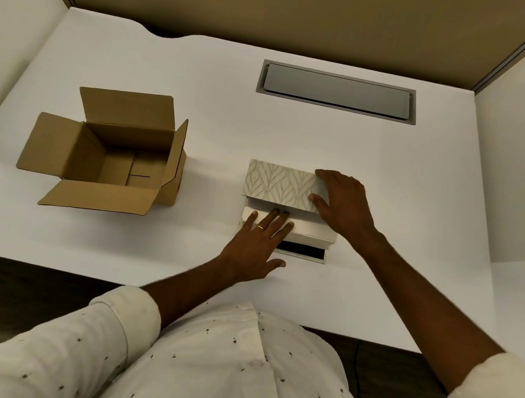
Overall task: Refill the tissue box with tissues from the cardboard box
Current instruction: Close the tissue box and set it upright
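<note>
Left hand (257,247) flat, fingers spread, pressing down on white tissues (308,230) in the tissue box (280,184). Right hand (342,204) open, fingers splayed on the box's patterned lid at its right end. Box sits mid worktop (416,216). Cardboard box (109,155) well to the left, flaps open. Grey hatch (337,91) further back.

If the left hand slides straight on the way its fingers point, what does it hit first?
Most likely the patterned lid of the tissue box. The left hand lies on the white tissues, fingers aimed at the lid's near edge, which looks just ahead of the fingertips.
</note>
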